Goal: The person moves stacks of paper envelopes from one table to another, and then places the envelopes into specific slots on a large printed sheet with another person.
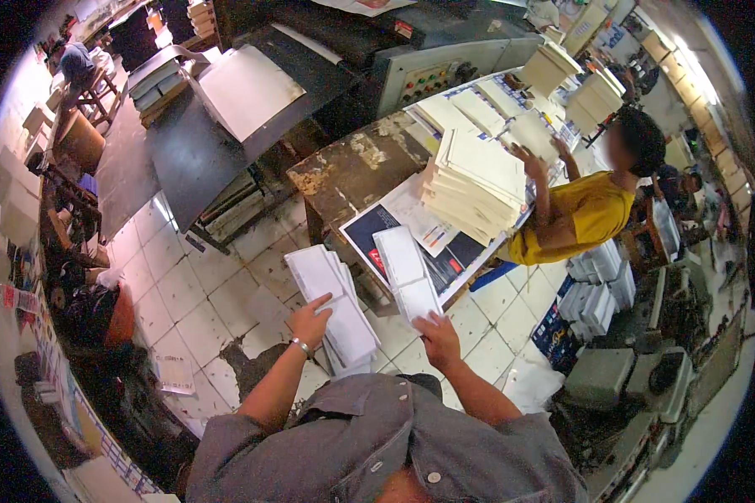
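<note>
A stack of white, long paper sheets is in front of me, several layers slightly fanned. My left hand, with a metal band at the wrist, grips its left edge; the index finger lies over the top sheet. What supports the stack from below is hidden. Off to the right, my right hand holds the near end of another long white piece of paper, with a line across its middle. Its far end overlaps the near edge of the table, over a dark printed sheet.
A tall pile of cream sheets stands on the table. Beside it a person in a yellow shirt handles papers. A machine with a button panel is behind. White bundles are stacked at right on the tiled floor.
</note>
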A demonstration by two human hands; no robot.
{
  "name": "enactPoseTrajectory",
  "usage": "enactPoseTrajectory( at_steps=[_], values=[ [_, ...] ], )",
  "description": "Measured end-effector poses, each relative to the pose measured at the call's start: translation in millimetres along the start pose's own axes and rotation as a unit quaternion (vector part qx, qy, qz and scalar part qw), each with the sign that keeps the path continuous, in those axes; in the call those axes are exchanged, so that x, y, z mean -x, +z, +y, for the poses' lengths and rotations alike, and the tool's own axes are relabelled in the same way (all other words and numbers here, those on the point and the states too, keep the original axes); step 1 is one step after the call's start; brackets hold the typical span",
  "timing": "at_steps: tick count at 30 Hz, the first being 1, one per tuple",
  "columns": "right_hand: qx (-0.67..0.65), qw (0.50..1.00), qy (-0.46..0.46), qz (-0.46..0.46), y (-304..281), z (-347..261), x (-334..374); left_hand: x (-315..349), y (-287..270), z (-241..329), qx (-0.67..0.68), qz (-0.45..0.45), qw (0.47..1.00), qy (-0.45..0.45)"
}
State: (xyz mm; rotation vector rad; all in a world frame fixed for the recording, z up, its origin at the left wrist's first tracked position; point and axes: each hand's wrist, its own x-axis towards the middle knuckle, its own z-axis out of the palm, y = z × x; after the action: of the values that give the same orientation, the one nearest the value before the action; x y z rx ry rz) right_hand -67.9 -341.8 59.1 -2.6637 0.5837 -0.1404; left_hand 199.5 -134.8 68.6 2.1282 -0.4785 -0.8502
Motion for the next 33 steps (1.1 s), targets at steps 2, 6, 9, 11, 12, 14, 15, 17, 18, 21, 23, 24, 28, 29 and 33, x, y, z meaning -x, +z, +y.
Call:
enactPoseTrajectory(
  at_steps=[2,6,9,11,12,14,15,17,18,21,23,24,28,29,33],
  values=[
    [-0.089,0.994,0.020,0.059,10,-15,-1,-13,22,-16,0.077,-0.011,0.997,-0.002],
    [-0.153,0.982,-0.110,0.017,-4,-68,-23,-20,42,-22,0.129,-0.009,0.989,-0.072],
    [-0.127,0.956,-0.250,-0.085,2,-86,-31,-9,50,1,0.047,0.083,0.987,-0.129],
    [-0.080,0.957,-0.265,-0.082,13,-84,-28,-8,50,-3,0.087,0.065,0.991,-0.079],
    [-0.056,0.957,-0.271,-0.083,9,-87,-28,-9,49,-7,0.107,0.055,0.991,-0.054],
    [-0.121,0.982,-0.141,-0.024,3,-89,-21,-9,45,-14,0.211,0.064,0.975,-0.040],
    [-0.209,0.974,-0.069,0.048,6,-88,-14,-6,42,-9,0.264,0.064,0.962,-0.034],
    [-0.414,0.898,0.081,0.127,17,-75,-10,3,30,29,0.367,0.118,0.922,0.047],
    [-0.525,0.827,0.152,0.134,26,-64,-8,12,21,59,0.415,0.135,0.896,0.087],
    [-0.744,0.615,0.259,0.015,-4,-76,-25,20,0,115,0.401,0.242,0.844,0.261],
    [-0.805,0.554,0.212,0.004,-12,-85,-34,20,3,136,0.400,0.246,0.831,0.299],
    [-0.779,0.601,0.177,0.019,-8,-81,-36,19,8,140,0.423,0.216,0.830,0.293],
    [-0.857,0.486,0.135,0.103,-21,-91,-55,7,28,141,0.545,0.066,0.813,0.192],
    [-0.852,0.494,0.123,0.121,-29,-93,-57,4,32,143,0.566,0.053,0.805,0.171],
    [-0.810,0.532,0.174,0.174,-54,-105,-57,2,49,149,0.583,0.020,0.805,0.109]
  ],
)
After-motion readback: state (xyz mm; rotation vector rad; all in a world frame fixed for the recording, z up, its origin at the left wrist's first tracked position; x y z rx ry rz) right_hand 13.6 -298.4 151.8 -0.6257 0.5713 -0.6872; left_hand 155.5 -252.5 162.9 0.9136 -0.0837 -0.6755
